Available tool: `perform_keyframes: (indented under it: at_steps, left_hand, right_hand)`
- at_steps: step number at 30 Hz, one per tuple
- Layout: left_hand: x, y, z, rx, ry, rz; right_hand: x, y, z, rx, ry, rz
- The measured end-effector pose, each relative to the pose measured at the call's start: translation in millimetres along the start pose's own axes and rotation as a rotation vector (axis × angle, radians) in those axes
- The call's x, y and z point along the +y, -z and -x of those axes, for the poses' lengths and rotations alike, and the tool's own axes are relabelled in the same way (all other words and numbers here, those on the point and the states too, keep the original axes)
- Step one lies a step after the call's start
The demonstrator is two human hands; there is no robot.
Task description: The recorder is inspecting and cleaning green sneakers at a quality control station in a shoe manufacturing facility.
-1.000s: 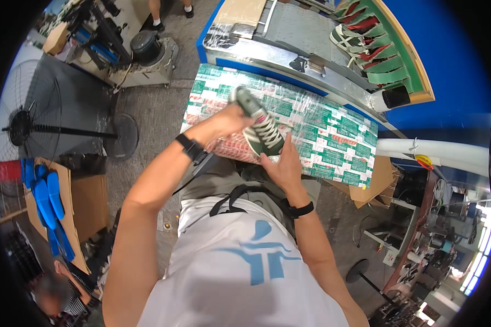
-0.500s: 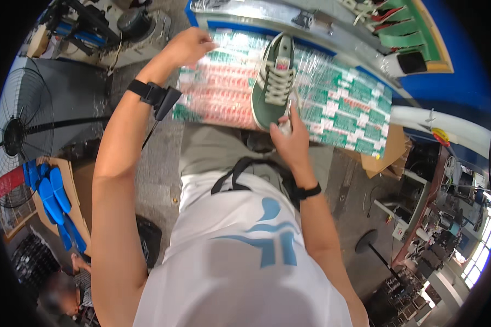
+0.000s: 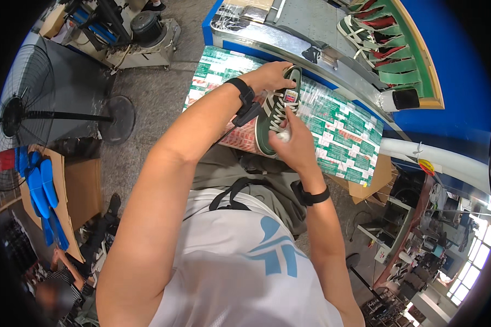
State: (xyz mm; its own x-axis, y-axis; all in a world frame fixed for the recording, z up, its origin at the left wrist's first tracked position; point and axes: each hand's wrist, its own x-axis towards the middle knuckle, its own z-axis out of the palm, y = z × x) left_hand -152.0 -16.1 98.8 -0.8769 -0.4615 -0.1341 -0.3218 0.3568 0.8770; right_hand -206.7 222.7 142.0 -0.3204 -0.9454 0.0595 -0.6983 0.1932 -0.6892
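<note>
A green sneaker (image 3: 264,132) with white laces and white side stripes lies sole down on a work surface wrapped in green, white and red printed sheeting (image 3: 338,136). Its heel end points away from me. My left hand (image 3: 271,76) is closed on the collar at that far end, fingers partly hidden. Over the laces, my right hand (image 3: 295,140) is closed, with its index finger near the tongue label. Something small and whitish shows between its fingers, too covered to name.
Beyond the surface runs a metal-edged blue machine (image 3: 333,65), with a green tray (image 3: 414,65) of shoe uppers at right. A black fan (image 3: 13,115) stands left, near blue insole-shaped pieces (image 3: 41,188) on cardboard. Another person (image 3: 65,278) is at lower left.
My left hand has come from the far left edge of the surface to the shoe's collar and grips it. The right hand stays by the laces. The view has shifted.
</note>
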Motion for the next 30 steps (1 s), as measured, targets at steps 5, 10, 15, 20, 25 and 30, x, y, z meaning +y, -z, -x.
perform_keyframes:
  at_steps: [5, 10, 15, 20, 25, 30]
  left_hand:
    - [2, 7, 8, -0.074, 0.148, 0.226]
    - [-1, 9, 4, -0.011, 0.072, -0.079]
    - [5, -16, -5, -0.045, 0.097, 0.146]
    - [13, -41, -25, 0.071, 0.367, -0.044]
    - [10, -47, -31, 0.119, 0.391, -0.164]
    - [5, -51, -27, 0.174, 0.354, -0.182]
  right_hand:
    - [-35, -35, -4, 0.071, -0.169, -0.344]
    - [-67, -47, 40, -0.323, -0.017, -0.241]
    - [-8, -1, 31, 0.149, -0.09, -0.058]
    - [22, 21, 10, 0.038, 0.033, 0.087]
    - [1, 68, 76, -0.205, 0.12, 0.208]
    - [-5, 54, 63, -0.087, 0.035, 0.065]
